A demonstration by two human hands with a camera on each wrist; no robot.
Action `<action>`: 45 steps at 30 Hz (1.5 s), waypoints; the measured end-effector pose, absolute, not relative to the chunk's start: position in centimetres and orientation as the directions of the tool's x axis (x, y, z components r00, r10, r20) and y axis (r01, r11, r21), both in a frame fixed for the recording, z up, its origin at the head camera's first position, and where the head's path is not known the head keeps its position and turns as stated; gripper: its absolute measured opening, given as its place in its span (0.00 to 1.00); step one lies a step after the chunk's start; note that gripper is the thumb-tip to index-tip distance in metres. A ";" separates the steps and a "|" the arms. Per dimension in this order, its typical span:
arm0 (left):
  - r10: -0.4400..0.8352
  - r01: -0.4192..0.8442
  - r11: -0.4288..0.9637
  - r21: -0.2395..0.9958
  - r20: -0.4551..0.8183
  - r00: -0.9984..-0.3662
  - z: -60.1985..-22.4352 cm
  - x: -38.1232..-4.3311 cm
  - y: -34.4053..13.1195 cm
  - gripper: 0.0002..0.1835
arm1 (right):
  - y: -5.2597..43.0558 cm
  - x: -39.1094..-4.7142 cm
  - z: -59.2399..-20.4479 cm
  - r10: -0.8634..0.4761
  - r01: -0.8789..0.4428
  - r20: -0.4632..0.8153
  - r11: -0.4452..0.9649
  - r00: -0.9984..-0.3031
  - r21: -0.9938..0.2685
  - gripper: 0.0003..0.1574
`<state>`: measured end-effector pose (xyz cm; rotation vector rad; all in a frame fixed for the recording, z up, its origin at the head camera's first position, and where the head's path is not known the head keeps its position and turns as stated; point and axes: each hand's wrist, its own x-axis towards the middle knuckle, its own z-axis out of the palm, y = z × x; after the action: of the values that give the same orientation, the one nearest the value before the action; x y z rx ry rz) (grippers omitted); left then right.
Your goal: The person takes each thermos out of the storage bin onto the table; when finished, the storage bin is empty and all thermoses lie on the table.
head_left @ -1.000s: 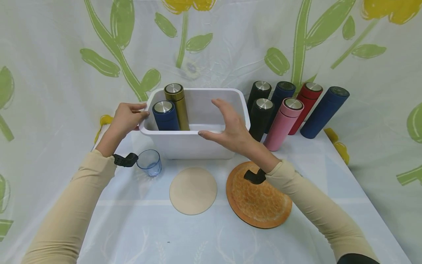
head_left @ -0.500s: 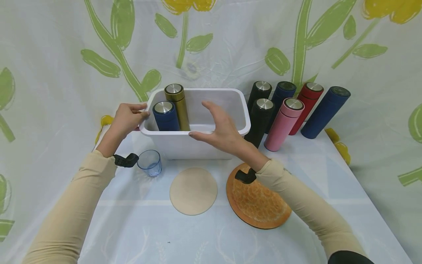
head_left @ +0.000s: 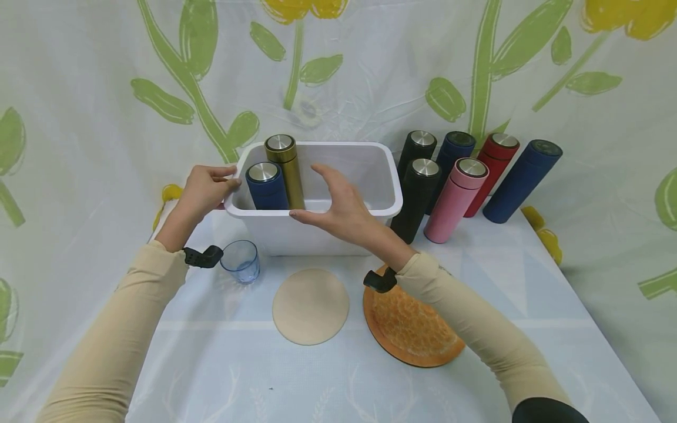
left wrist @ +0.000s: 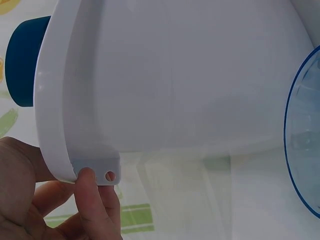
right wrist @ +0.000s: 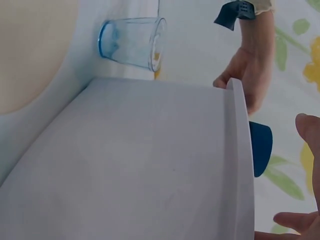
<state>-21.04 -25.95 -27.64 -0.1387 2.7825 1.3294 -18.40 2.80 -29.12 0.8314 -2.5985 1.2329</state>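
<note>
A white plastic bin (head_left: 312, 232) stands on the table. Inside its left end are a blue thermos (head_left: 268, 189) and a gold thermos (head_left: 290, 176), both upright with silver-topped lids. My left hand (head_left: 205, 189) grips the bin's left rim; in the left wrist view its thumb presses a small tab with a hole under that rim. My right hand (head_left: 344, 211) is over the bin's front edge, thumb and fingers spread and holding nothing, with the fingertips just right of the gold thermos. In the right wrist view the blue thermos (right wrist: 261, 149) shows above the rim.
Right of the bin stand several thermoses: black (head_left: 418, 197), pink (head_left: 456, 200), red (head_left: 492, 170) and blue (head_left: 520, 181). A blue-tinted glass (head_left: 240, 262) stands in front of the bin, near a beige round mat (head_left: 310, 306) and a brown round mat (head_left: 415, 329).
My right hand has moved left over the bin, closer to the gold and blue thermoses, with fingers still spread. The left hand has stayed on the rim.
</note>
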 end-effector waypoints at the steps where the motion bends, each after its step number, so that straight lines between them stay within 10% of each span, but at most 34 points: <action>1: -0.057 -0.104 0.626 0.773 -0.088 -0.995 -27.6 -21.1 -26.0 0.27 | 2.7 -18.5 -29.1 -0.419 -0.539 0.354 0.507 -0.836 -0.672 0.60; 45: -0.058 -0.105 0.627 0.772 -0.088 -0.994 -27.7 -21.1 -25.9 0.27 | -3.6 -21.2 -28.6 -0.473 -0.510 0.275 0.492 -0.837 -0.705 0.57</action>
<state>-21.09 -25.95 -27.74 -0.1399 2.7839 1.3268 -21.23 -3.63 -28.57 0.8815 -2.6756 1.2880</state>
